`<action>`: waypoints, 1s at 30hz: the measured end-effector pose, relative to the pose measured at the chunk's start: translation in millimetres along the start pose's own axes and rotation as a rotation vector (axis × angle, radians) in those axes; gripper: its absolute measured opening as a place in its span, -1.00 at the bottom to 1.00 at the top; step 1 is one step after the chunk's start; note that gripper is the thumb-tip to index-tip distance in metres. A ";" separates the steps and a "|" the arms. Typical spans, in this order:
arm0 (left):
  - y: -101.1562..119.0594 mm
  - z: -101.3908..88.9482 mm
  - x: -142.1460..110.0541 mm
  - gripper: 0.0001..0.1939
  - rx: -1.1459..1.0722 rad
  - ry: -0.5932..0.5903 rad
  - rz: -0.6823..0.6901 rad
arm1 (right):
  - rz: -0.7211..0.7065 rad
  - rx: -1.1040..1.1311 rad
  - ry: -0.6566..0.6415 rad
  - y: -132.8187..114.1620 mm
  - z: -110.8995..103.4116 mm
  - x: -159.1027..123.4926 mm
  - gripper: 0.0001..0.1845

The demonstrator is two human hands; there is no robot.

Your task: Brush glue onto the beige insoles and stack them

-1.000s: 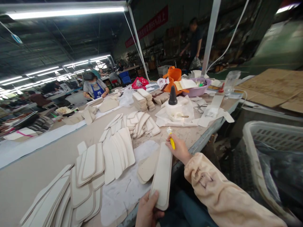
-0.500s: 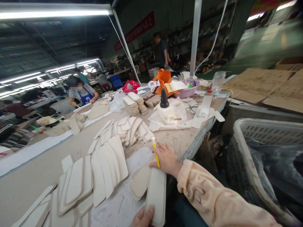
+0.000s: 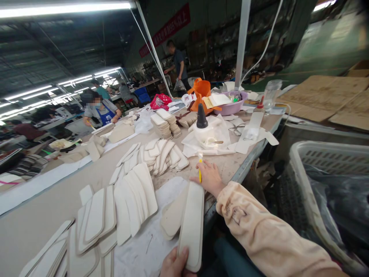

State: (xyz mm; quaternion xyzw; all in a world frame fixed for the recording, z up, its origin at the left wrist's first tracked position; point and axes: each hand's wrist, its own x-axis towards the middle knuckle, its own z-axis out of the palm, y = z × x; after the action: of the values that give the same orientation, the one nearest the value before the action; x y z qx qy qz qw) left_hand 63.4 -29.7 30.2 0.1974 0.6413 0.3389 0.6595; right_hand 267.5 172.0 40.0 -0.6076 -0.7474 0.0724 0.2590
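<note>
So the long pale panel [image 3: 191, 225] is at bottom centre of the frame, tilted a bit, with its top end leaning right. Left hand [image 3: 176, 262] is down at the bottom edge, clamped on the panel's lower end, thumb on top. Right hand [image 3: 212, 179], just right of centre, has its fingers closed round a yellow-handled tool [image 3: 200, 170], whitish tip up, right by the panel's top end. A beige piece [image 3: 172, 220] sits just left of the panel, partly under it, on a white sheet [image 3: 138, 254]. Fanned-out pale pieces [image 3: 135, 198] fill the lower left. Above the right hand there's a black cone [image 3: 202, 117], and a grey crate [image 3: 296, 165] sits at far right.
</note>
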 end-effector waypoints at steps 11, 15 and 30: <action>16.8 17.9 -32.6 -0.44 -0.328 -0.052 -0.010 | -0.298 0.148 -0.030 -32.5 -23.7 -48.4 -0.65; 20.5 22.0 -33.9 -0.36 -0.377 -0.106 -0.027 | -0.431 0.168 -0.101 -57.9 -31.9 -79.8 -0.70; -1.3 8.7 -10.7 -0.47 -0.246 -0.082 0.095 | -0.325 0.345 0.078 -46.6 -38.9 -86.9 -0.78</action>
State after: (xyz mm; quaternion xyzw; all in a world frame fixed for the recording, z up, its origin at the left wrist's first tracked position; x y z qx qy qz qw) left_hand 72.7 -36.6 37.8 0.1589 0.5576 0.4372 0.6876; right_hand 256.4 70.0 67.0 -0.4286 -0.8013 0.1327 0.3958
